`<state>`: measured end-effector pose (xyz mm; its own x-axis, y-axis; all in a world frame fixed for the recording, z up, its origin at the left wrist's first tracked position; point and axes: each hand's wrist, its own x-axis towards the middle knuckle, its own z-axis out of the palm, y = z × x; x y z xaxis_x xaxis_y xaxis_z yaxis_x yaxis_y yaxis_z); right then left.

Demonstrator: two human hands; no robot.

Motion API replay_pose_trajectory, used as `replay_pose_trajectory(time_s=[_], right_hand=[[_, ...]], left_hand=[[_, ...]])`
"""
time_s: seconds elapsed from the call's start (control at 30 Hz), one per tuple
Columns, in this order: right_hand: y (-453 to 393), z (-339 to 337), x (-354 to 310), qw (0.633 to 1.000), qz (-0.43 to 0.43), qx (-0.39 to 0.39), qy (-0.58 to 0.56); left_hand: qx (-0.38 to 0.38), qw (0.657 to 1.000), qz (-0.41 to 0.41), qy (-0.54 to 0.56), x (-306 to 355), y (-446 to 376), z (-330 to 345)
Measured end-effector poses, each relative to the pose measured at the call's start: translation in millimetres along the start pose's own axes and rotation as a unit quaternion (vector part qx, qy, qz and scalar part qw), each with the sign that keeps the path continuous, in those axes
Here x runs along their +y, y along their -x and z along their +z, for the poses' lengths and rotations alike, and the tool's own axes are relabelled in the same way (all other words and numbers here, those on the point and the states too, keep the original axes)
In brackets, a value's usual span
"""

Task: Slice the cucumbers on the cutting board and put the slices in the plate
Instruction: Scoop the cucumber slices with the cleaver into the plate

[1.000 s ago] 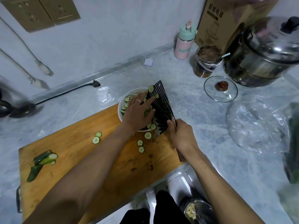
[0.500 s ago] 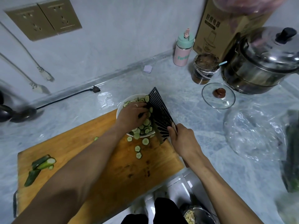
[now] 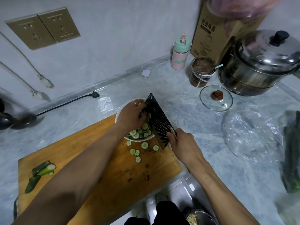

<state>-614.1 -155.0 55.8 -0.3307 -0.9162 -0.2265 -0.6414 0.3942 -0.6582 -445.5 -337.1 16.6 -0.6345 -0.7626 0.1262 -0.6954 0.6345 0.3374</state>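
A white plate [image 3: 120, 111] sits at the far right corner of the wooden cutting board [image 3: 100, 166] and holds many cucumber slices [image 3: 139, 132]. My right hand [image 3: 181, 143] grips the handle of a dark cleaver [image 3: 158, 117], whose blade is tilted over the plate. My left hand [image 3: 132, 115] is over the plate with its fingers against the blade face. Several loose slices [image 3: 138, 151] lie on the board just in front of the plate. Cucumber end pieces [image 3: 42, 171] lie at the board's left.
On the marble counter stand a glass lid [image 3: 215, 98], a brown jar [image 3: 202, 71], a pink bottle [image 3: 180, 53], a steel pot [image 3: 259, 65] and a cardboard box [image 3: 215, 31]. Clear plastic wrap [image 3: 250, 133] lies at the right. A black plug and cord [image 3: 65, 103] run along the back.
My left hand slid along the blade toward the far rim of the plate, and slices that were on the blade dropped into the plate. The cleaver stays tilted over the plate.
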Motion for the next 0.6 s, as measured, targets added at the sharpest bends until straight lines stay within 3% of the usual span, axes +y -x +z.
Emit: replay_pose_trajectory(time_s=[0.13, 0.23, 0.37, 0.43, 0.53, 0.6], right_hand=[[1.7, -2.2, 0.1, 1.0, 0.003, 0.005, 0.013], [3.8, -4.1, -0.1, 1.0, 0.001, 0.015, 0.022], [4.3, -4.8, -2.7, 1.0, -0.001, 0.022, 0.008], [3.7, -4.7, -5.6, 1.0, 0.002, 0.022, 0.006], [3.3, -7.5, -7.3, 1.0, 0.005, 0.03, -0.002], [1.9, -10.5, -8.1, 0.999, 0.003, 0.037, -0.004]], left_hand=[[-0.044, 0.998, -0.033, -0.014, 5.1, -6.6, 2.9], [0.015, 1.0, -0.022, -0.008, 6.4, 4.1, 3.4], [0.081, 0.99, 0.11, -0.034, 22.8, 21.0, 11.7], [0.054, 0.989, 0.12, -0.061, 20.8, 21.5, 15.8], [-0.046, 0.991, 0.058, -0.114, 10.6, 25.0, 19.8], [-0.045, 0.992, 0.031, -0.118, 9.5, 27.5, 18.8]])
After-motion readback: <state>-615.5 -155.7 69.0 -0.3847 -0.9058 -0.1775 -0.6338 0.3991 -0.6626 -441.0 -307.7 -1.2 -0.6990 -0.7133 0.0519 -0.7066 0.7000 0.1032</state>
